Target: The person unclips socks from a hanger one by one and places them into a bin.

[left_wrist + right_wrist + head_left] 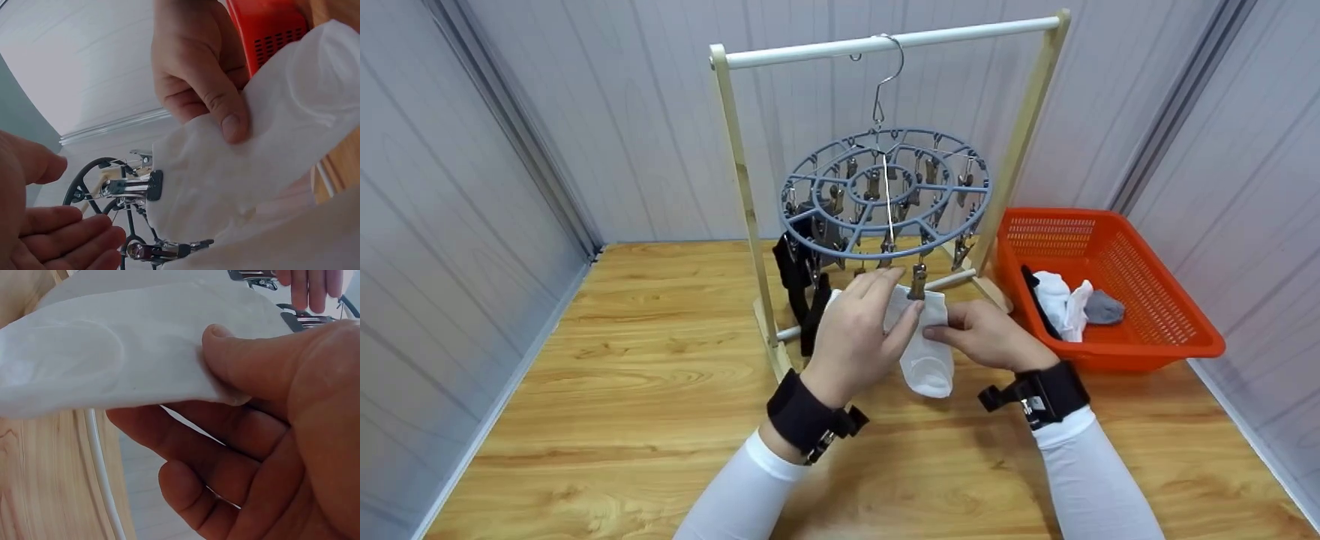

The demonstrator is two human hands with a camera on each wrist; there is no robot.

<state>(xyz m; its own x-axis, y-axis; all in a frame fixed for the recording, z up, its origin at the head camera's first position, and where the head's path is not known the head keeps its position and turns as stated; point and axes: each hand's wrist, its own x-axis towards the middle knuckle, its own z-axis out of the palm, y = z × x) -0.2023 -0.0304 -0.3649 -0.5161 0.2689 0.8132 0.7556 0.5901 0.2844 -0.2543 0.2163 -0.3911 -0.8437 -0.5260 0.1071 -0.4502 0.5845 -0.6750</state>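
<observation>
A white sock hangs toe-down from a clip at the near rim of a round blue-grey clip hanger. My right hand pinches the sock's right edge between thumb and fingers, just below the clip. To the left of that clip is my left hand, its fingers extended. The left wrist view shows those fingers apart from the clip, holding nothing. More white fabric lies beyond the sock there, beside a second clip.
The hanger hooks over a white bar on a wooden stand. Dark socks hang at the hanger's left. On the right stands an orange basket with white socks, a grey sock and a black item.
</observation>
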